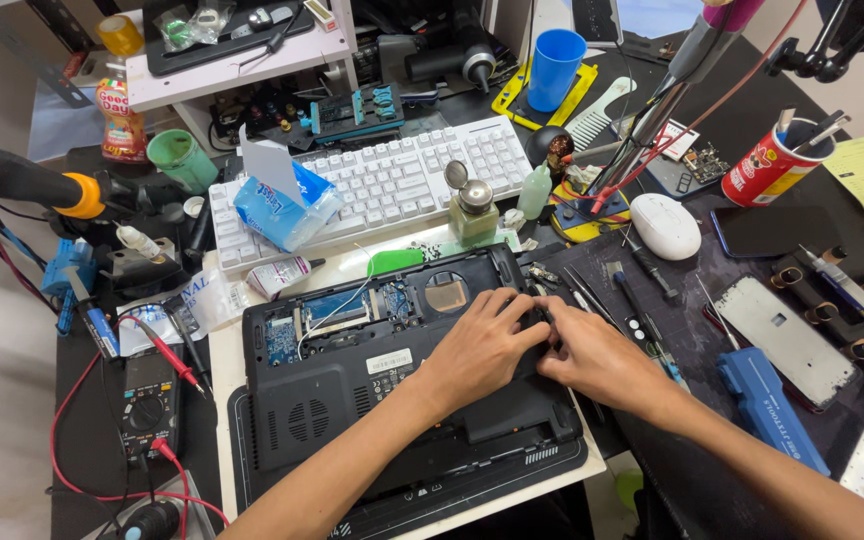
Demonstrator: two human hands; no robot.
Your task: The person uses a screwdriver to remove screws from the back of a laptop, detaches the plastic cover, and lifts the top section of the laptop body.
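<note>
At left of the frame I see a multimeter [147,405]. The opened laptop [352,400] lies bottom-up at centre. My left hand [482,345] rests curled on its right edge, fingers bent; my right hand [597,362] meets it there, fingertips pinching something I cannot make out. A mouse [664,226] sits upper right.

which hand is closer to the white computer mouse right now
Right. The right hand rests at the laptop's right edge, below and left of the white mouse. The left hand lies on the laptop base, farther left.
</note>
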